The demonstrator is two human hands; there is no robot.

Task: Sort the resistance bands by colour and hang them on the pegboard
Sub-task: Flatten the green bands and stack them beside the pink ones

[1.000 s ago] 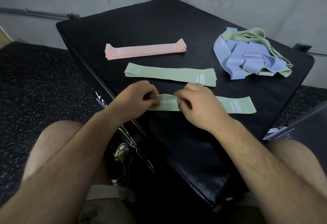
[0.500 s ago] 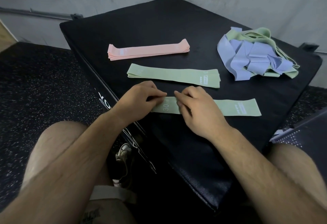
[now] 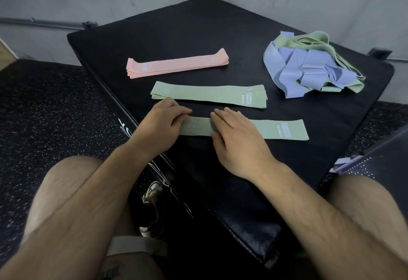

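Note:
A green resistance band (image 3: 280,129) lies flat along the near part of a black padded box (image 3: 198,36). My left hand (image 3: 159,128) presses its left end with straight fingers. My right hand (image 3: 238,140) lies flat across the band's middle, fingers straight. Just beyond it rests a neat stack of green bands (image 3: 209,94), and farther back a stack of pink bands (image 3: 176,64). At the box's right corner sits a tangled heap of blue and green bands (image 3: 309,67). No pegboard shows in this view.
The box stands in a corner of grey walls, with a metal rail (image 3: 44,24) along the left wall. Speckled black rubber floor (image 3: 44,114) surrounds it. My bare knees frame the box's near edge, and a shoe (image 3: 152,193) shows between them.
Both hands went from pinching and folding the band's left end to lying flat on it. The band now lies smoothed out on the box. The view shifted slightly.

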